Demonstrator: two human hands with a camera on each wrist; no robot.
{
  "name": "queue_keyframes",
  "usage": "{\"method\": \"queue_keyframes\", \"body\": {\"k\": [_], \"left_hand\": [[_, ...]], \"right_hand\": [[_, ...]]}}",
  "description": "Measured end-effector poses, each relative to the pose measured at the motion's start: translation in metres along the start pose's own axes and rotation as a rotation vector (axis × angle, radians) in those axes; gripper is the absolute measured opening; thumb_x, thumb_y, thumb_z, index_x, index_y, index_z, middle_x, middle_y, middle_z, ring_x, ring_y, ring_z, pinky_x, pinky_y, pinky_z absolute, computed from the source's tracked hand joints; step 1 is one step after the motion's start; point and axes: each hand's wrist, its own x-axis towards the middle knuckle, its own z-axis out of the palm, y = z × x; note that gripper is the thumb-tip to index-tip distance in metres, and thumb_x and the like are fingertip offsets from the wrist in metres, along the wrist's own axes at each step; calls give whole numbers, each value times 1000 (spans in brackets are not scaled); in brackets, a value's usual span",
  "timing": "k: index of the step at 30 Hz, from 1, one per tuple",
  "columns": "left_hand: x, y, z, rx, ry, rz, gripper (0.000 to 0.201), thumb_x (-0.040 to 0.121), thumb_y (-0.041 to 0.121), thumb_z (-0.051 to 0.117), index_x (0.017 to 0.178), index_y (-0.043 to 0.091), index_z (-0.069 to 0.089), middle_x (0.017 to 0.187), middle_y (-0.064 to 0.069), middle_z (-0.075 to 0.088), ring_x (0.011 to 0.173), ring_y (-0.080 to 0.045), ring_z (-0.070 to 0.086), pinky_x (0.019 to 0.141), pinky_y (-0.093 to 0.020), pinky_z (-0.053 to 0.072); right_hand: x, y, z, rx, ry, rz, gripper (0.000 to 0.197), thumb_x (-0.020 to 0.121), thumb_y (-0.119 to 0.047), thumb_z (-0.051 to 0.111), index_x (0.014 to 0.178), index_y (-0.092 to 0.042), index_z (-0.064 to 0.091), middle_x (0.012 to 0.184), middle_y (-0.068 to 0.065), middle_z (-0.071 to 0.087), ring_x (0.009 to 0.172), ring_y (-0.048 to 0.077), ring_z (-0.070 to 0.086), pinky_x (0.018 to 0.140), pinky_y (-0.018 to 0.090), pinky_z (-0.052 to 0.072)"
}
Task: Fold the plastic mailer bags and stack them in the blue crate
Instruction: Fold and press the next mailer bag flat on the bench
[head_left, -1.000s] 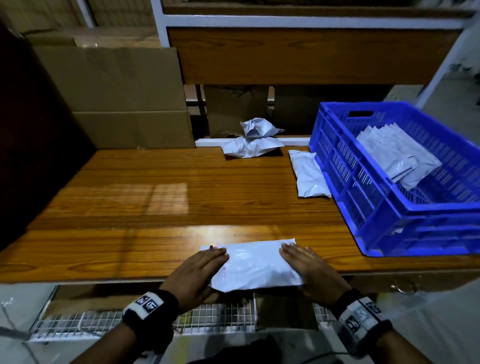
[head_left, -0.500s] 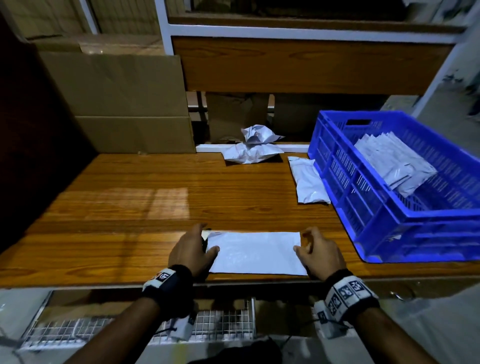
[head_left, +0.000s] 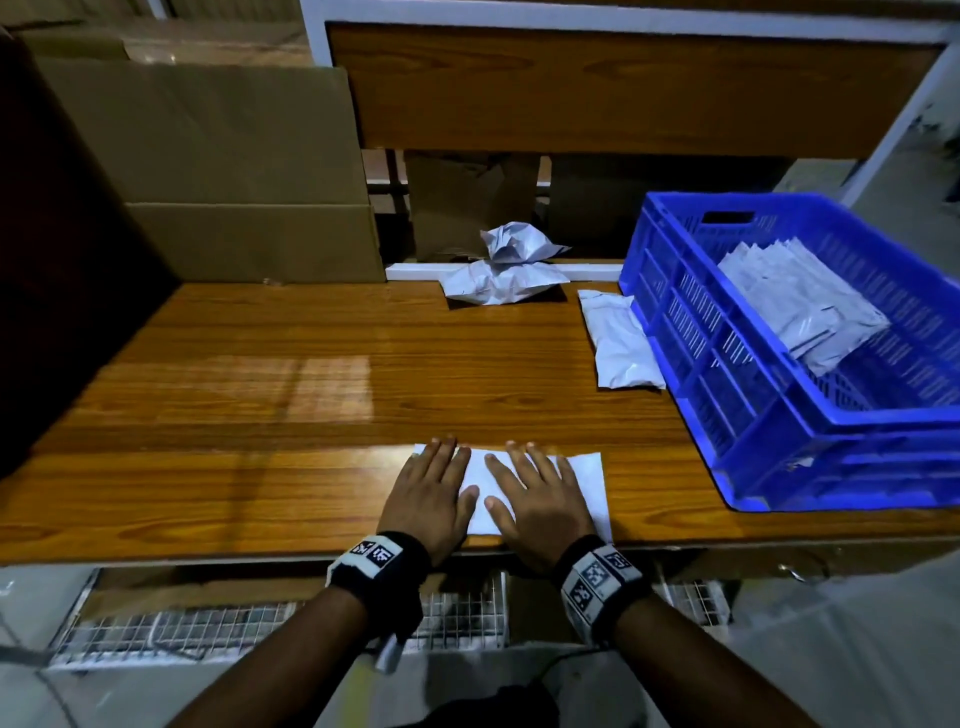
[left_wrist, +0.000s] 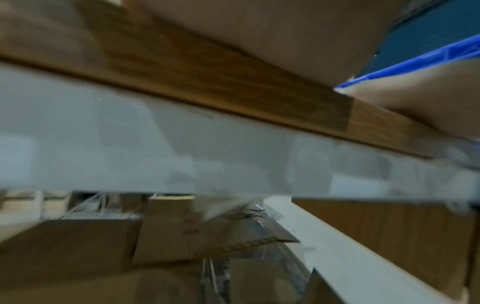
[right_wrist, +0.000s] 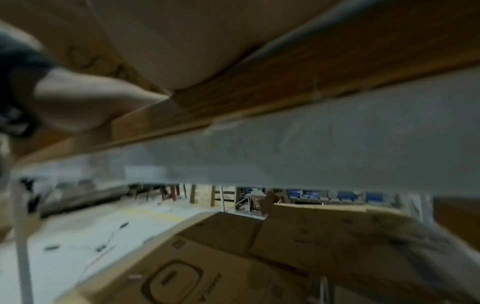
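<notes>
Both hands lie flat, fingers straight, side by side on the white mailer bag (head_left: 584, 480) at the bench (head_left: 260, 415) edge: left hand (head_left: 428, 499), right hand (head_left: 535, 501).

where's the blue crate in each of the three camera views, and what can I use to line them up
Head: the blue crate sits at right on the wooden table, folded mailers inside.
Left wrist: only a blue rim strip shows at the upper right, above the other hand.
Right wrist: not in it.
Shared landmark: the table's wooden front edge, running across all three views.
</notes>
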Motion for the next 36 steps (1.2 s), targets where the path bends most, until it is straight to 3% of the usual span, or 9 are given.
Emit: {"method": "queue_keyframes", "body": {"k": [6, 11, 14, 16, 18, 24, 30, 33, 36], "left_hand": [[0, 4, -3, 24, -20, -26, 70, 92, 55, 3, 154, 23, 9, 162, -1, 4, 148, -19, -1, 120, -39, 6], [1, 8, -8, 74, -55, -28, 75, 89, 54, -1, 154, 19, 9, 161, -2, 4, 148, -20, -3, 119, -40, -1], [4, 13, -12, 80, -8, 68, 69, 96, 52, 7, 152, 17, 25, 158, -4, 22, 148, -21, 10, 119, -41, 8], [4, 19, -9, 51, -8, 150, 70, 95, 57, -1, 153, 24, 22, 159, 1, 19, 148, -18, 10, 118, -39, 11], [1, 23, -6, 15, -40, 166, 72, 92, 59, -5, 153, 30, 19, 160, 5, 15, 148, -18, 10, 117, -39, 11], [1, 22, -2, -2, 9, 126, 62, 98, 53, 18, 151, 23, 28, 156, 3, 29, 146, -21, 21, 115, -41, 22], [0, 8, -3, -21, -23, 94, 86, 86, 67, -7, 154, 18, 14, 161, 0, 9, 148, -16, 1, 118, -30, 2], [-6, 1, -4, -13, -44, 20, 89, 83, 70, -6, 154, 17, 5, 161, 0, 0, 148, -15, -5, 119, -31, 1], [-11, 2, -6, 5, -33, 0, 87, 86, 69, -2, 154, 16, 5, 161, -1, 0, 148, -15, -5, 118, -31, 0]], "right_hand": [[1, -5, 2, -39, -62, 62, 59, 89, -53, 36, 143, -31, 44, 153, 2, 39, 140, 27, 35, 110, 57, 25], [1, 5, -3, 2, -58, -3, 55, 96, -49, 29, 144, -26, 45, 151, 2, 42, 140, 26, 38, 112, 54, 30], [-1, 18, -7, -13, -66, -9, 55, 96, -44, 26, 144, -24, 45, 152, 2, 41, 141, 25, 37, 115, 49, 21], [-10, 23, -9, -20, -67, 57, 55, 96, -44, 28, 140, -22, 51, 148, 5, 47, 138, 27, 41, 113, 49, 19], [-19, 28, -7, 24, -28, 99, 56, 99, -46, 25, 140, -18, 51, 146, 6, 49, 136, 29, 43, 111, 48, 20], [-24, 36, -3, 93, -11, 118, 61, 99, -47, 27, 146, -12, 41, 151, 8, 41, 140, 25, 37, 114, 44, 32], [-32, 61, -13, 49, -108, 121, 81, 89, -63, -10, 156, -20, 6, 163, -1, 8, 150, 14, 2, 121, 39, 1], [-41, 69, -15, 31, -100, 139, 95, 83, -67, -20, 156, -16, 12, 163, 3, 10, 150, 18, 4, 120, 42, 0], [-47, 72, -9, -12, -79, 179, 90, 88, -65, -14, 155, -14, 18, 162, 6, 15, 150, 20, 9, 120, 47, 6]]}}
